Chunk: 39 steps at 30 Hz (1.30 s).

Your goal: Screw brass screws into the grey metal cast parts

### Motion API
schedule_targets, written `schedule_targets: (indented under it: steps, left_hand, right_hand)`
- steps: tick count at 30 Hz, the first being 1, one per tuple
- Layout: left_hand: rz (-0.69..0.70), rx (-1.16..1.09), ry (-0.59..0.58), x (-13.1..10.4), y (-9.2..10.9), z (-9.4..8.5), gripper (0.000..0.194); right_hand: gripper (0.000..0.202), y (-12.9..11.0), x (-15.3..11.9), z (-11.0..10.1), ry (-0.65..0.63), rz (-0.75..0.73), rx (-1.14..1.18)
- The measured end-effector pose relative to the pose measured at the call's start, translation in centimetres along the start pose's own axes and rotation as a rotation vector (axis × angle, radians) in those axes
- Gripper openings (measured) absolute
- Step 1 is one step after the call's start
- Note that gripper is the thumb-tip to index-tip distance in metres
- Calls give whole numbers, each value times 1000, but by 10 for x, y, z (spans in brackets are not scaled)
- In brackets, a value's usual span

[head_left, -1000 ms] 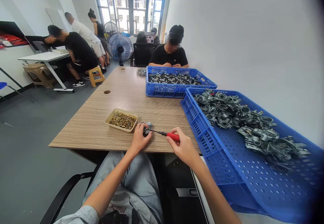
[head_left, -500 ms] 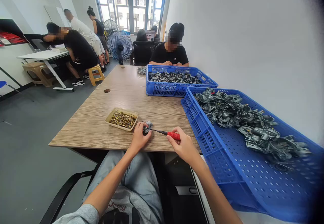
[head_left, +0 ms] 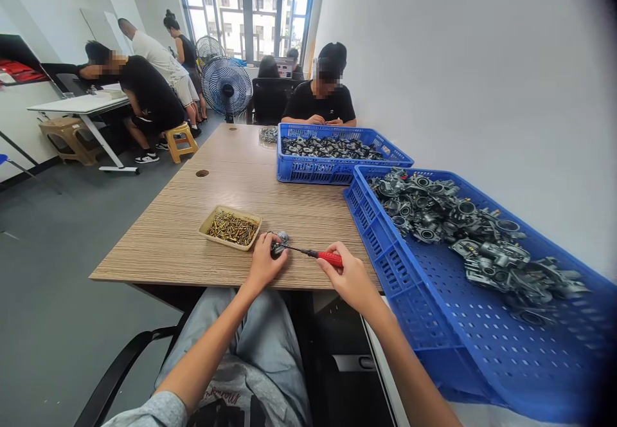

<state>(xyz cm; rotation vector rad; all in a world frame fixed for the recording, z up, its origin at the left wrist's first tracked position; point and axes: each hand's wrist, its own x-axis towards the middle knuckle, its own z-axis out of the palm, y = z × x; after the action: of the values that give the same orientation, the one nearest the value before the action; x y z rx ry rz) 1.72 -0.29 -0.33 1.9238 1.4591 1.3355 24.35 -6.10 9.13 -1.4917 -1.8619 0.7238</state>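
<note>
Near the table's front edge, my left hand (head_left: 266,262) is closed around a small grey metal carburetor (head_left: 283,238), partly hidden by the fingers. My right hand (head_left: 348,274) grips the red handle of a screwdriver (head_left: 330,258). Its dark shaft points left, and the tip meets the carburetor by my left fingers; the exact contact spot is too small to make out. Just left of my left hand, a cream tray (head_left: 205,232) holds many small brass-coloured pieces.
A blue crate (head_left: 409,285) of carburetors stands at my right, close to my right forearm. Behind it is another blue crate (head_left: 313,173) full of metal parts. A person (head_left: 321,102) sits across the wooden table (head_left: 159,240).
The whole view has shifted very slightly. Both hands, the screwdriver and the carburetor keep nearly the same places relative to each other.
</note>
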Motion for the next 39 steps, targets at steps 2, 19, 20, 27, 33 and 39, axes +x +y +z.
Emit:
schedule_targets:
  steps: [2, 19, 20, 27, 33, 39]
  left_hand:
    - [-1, 0, 4, 0, 0, 0, 18]
    - [15, -6, 11, 0, 0, -3, 17]
    - [16, -7, 11, 0, 0, -3, 16]
    - [9, -12, 9, 0, 1, -4, 15]
    - [13, -29, -3, 0, 0, -4, 17]
    - [53, -32, -5, -1, -4, -3, 42]
  right_hand:
    - [18, -4, -1, 0, -19, -21, 29]
    - [20, -8, -4, 3, 23, -36, -6]
    - [20, -8, -5, 3, 12, -38, 8]
    - [16, -9, -6, 3, -31, -65, 41]
    - [20, -6, -5, 5, 34, -17, -82]
    - [17, -12, -8, 4, -26, -68, -28]
